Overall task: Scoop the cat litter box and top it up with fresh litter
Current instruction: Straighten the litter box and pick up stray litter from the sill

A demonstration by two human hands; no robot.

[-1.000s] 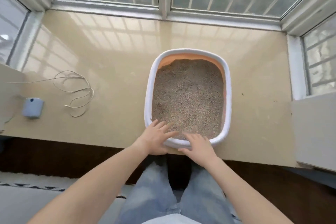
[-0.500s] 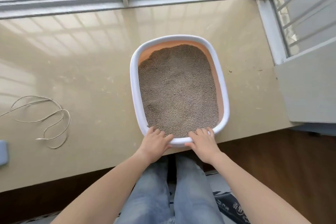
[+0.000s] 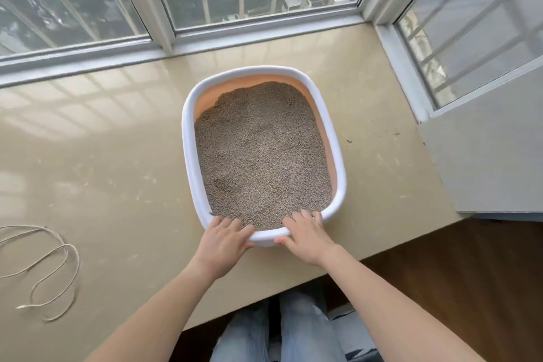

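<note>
Now the litter box sits further in on the sill than a second ago. Left hand and right hand grip its near rim, fingers curled over. Positioning seems finished; no scoop shows.

Both bare forearms reach forward from the bottom edge, the left from about 7 o'clock, the right from about 5 o'clock, converging toward the middle. The left hand lies palm down, fingers laid forward over a rim, thumb out toward 3 o'clock along its outer face. The right hand mirrors it, fingers over the same rim, thumb pointing toward 9 o'clock. The thumbs are near, not touching. Two legs in blue jeans show at 6 o'clock.
</note>
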